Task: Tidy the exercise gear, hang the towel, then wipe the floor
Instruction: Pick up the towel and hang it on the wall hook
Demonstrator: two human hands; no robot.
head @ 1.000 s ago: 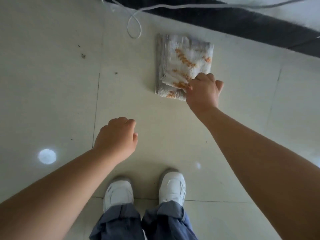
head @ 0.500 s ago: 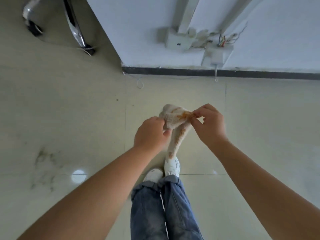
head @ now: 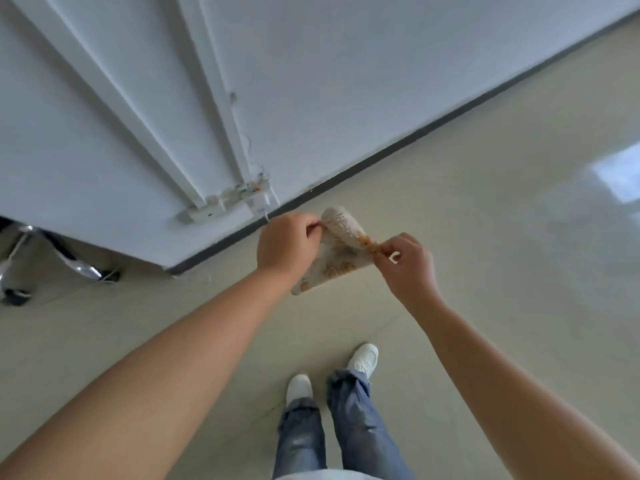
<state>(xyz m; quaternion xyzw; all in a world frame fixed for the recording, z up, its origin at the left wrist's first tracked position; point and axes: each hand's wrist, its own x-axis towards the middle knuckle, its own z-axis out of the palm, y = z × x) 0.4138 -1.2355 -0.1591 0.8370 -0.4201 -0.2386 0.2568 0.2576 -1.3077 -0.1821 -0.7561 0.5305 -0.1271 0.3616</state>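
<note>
Pale glossy floor tiles (head: 502, 237) run up to a white wall (head: 346, 81) with a dark skirting strip (head: 398, 143) along the bottom, and the towel (head: 341, 251) is held up in the air just in front of that strip, above the person's white shoes (head: 363, 358). Left hand (head: 287, 247) has its grip pinched on one top corner, right hand (head: 405, 268) is pinched on the other, so both are clamped on cloth. It's small, soft and floppy, with a cream and orange pattern (looks very light), so I'd say corners or the top hem are the place to hold; grab the middle and it'll just bunch. Long axis runs between the hands, roughly parallel to the skirting, with the loose body drooping down behind the left wrist.
</note>
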